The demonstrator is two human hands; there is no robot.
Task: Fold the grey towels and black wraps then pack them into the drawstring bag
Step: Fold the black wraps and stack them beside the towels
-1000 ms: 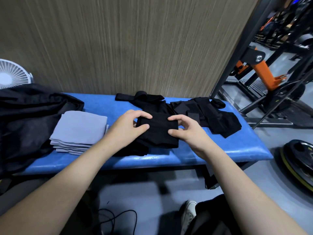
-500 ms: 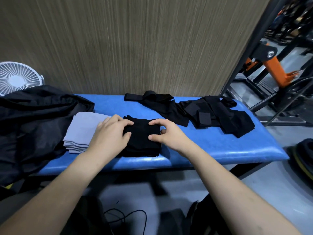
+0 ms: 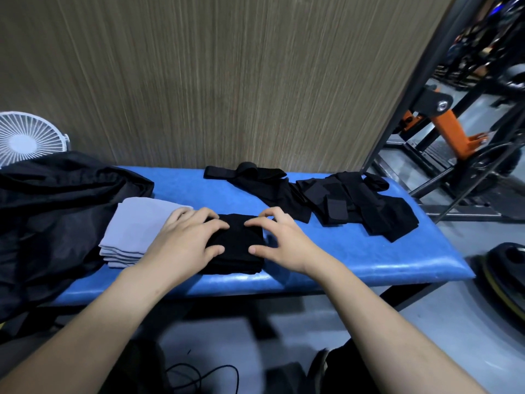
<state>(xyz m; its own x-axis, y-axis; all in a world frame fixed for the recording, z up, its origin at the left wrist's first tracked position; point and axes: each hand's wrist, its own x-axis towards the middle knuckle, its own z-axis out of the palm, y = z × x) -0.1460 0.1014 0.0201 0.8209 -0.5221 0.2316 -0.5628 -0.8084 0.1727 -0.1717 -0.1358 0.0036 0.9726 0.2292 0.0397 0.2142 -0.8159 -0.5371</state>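
Observation:
A folded black wrap (image 3: 237,245) lies at the front of the blue bench (image 3: 369,260). My left hand (image 3: 184,240) rests on its left side and my right hand (image 3: 279,240) on its right side, fingers spread and pressing it flat. A stack of folded grey towels (image 3: 133,226) sits just left of my left hand. Unfolded black wraps (image 3: 349,200) lie in a loose heap at the back right of the bench. The black drawstring bag (image 3: 54,217) is slumped over the bench's left end.
A white fan (image 3: 25,137) stands behind the bag by the wood-grain wall. Gym machines with orange parts (image 3: 451,129) fill the right background. A weight plate (image 3: 502,274) lies on the floor at right. A black cable (image 3: 204,376) curls on the floor below.
The folded wrap was held up over the bench a second ago. It now lies flat beside the grey towels, and both hands have gone from pinching it to pressing on it.

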